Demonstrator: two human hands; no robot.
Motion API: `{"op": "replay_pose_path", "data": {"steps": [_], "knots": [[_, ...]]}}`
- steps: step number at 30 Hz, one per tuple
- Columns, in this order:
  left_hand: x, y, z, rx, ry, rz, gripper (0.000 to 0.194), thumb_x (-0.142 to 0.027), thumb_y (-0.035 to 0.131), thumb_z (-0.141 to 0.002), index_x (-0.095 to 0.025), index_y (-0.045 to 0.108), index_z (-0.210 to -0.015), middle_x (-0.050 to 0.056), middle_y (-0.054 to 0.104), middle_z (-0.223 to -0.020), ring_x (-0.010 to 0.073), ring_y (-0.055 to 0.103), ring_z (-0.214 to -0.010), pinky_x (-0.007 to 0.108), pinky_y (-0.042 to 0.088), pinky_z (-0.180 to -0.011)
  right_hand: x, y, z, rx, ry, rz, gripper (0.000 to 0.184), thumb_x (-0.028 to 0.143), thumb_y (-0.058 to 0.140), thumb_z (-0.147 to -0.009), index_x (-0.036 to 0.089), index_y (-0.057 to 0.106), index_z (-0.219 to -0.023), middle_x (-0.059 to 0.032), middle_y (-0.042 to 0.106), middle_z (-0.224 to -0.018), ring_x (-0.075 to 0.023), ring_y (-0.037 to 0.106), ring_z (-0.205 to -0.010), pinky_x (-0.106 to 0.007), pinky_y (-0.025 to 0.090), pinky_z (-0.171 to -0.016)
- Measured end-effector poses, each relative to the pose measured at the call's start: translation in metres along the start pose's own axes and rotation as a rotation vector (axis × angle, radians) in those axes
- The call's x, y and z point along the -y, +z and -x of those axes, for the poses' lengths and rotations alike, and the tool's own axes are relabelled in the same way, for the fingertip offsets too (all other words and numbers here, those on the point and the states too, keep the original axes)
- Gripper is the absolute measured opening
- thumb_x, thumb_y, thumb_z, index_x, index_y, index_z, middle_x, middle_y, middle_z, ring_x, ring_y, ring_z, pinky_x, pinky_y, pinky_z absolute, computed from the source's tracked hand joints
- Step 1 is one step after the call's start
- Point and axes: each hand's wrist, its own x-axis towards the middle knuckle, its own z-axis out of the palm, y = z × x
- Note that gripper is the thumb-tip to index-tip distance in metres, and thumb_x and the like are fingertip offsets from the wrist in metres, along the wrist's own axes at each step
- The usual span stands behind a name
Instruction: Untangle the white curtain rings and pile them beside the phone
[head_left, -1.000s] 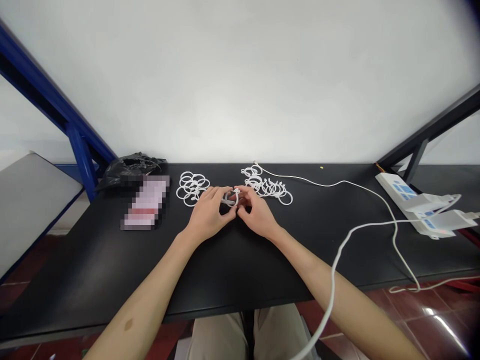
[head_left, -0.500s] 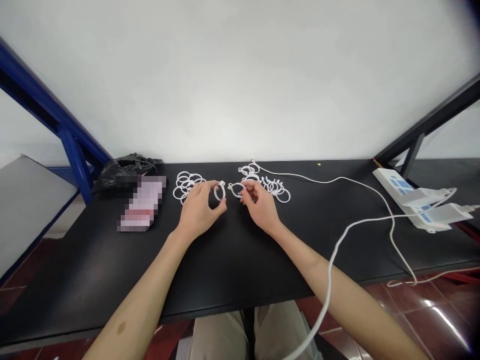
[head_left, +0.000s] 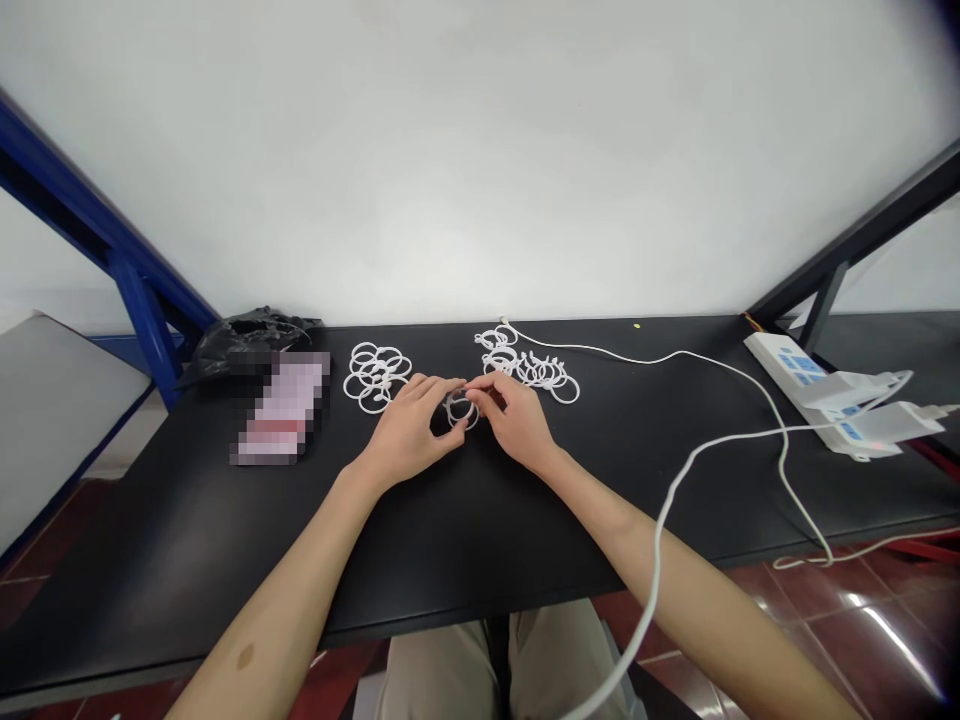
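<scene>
My left hand (head_left: pixel 411 428) grips a white curtain ring (head_left: pixel 463 428) between thumb and fingers, just above the black table (head_left: pixel 480 530). My right hand (head_left: pixel 519 418) meets it from the right, its thumb and forefinger pinched at the top of the ring. The second ring, in my right hand, overlaps the first and is mostly hidden by fingers. Behind my left hand lies a cluster of white curtain rings (head_left: pixel 365 378), overlapping one another. Another group of rings (head_left: pixel 541 372), several with small eyelets sticking up, spreads out behind my right hand.
A pixelated pinkish packet (head_left: pixel 289 405) and a black plastic bag (head_left: pixel 251 340) lie at the left. A white cable (head_left: pixel 720 440) crosses over my right forearm. At the right edge is a white power strip (head_left: pixel 799 385) with plugged-in adapters. Blue (head_left: pixel 142 310) and dark frame beams flank the table.
My two hands have come together, bringing their rings from slightly apart to overlapping. Both rings are now a little nearer me. The ring groups on the table look the same.
</scene>
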Motion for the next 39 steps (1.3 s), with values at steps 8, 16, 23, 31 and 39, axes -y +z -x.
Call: {"op": "replay_pose_path", "data": {"steps": [8,16,23,31,39], "knots": [[-0.004,0.000,-0.001,0.022,0.001,0.025,0.034,-0.031,0.059,-0.087,-0.022,0.059,-0.120,0.006,0.067,-0.112,0.0245,0.056,-0.105,0.042,0.051,-0.093,-0.001,-0.003,-0.002,-0.017,-0.011,-0.003,0.014,0.026,0.058,-0.092,0.022,0.066,-0.081,0.0009,0.069,-0.075,-0.0141,0.063,-0.067,-0.028,0.050,-0.067],[0.007,-0.002,-0.003,-0.117,-0.036,-0.080,0.037,-0.032,0.057,-0.090,-0.022,0.057,-0.125,0.006,0.065,-0.117,0.0259,0.055,-0.111,0.044,0.047,-0.099,-0.003,0.002,0.002,-0.049,0.045,0.006,0.028,0.038,0.058,-0.093,0.021,0.060,-0.116,-0.0014,0.067,-0.086,-0.0132,0.060,-0.066,-0.028,0.051,-0.066],[0.048,-0.015,-0.007,-0.378,-0.292,-0.281,0.042,-0.037,0.054,-0.090,-0.018,0.059,-0.128,0.012,0.063,-0.120,0.0317,0.053,-0.114,0.048,0.044,-0.100,0.000,0.005,0.006,0.099,-0.078,0.212,0.016,0.034,0.058,-0.094,0.021,0.065,-0.101,-0.0020,0.065,-0.090,-0.0130,0.059,-0.072,-0.029,0.049,-0.073],[0.077,-0.023,-0.003,-0.364,-0.512,-0.306,0.052,-0.041,0.051,-0.090,-0.012,0.055,-0.132,0.016,0.065,-0.125,0.0361,0.050,-0.120,0.052,0.040,-0.104,0.002,0.005,0.007,0.189,-0.095,0.285,0.015,0.033,0.058,-0.095,0.021,0.067,-0.094,-0.0025,0.064,-0.087,-0.0162,0.057,-0.086,-0.031,0.047,-0.080],[0.077,-0.021,-0.003,-0.342,-0.485,-0.352,0.053,-0.039,0.049,-0.090,-0.008,0.058,-0.132,0.015,0.065,-0.128,0.0360,0.049,-0.121,0.048,0.039,-0.105,0.002,0.003,0.008,0.280,-0.187,0.340,0.023,0.039,0.065,-0.090,0.019,0.066,-0.101,-0.0057,0.065,-0.096,-0.0198,0.055,-0.092,-0.034,0.046,-0.088]]}}
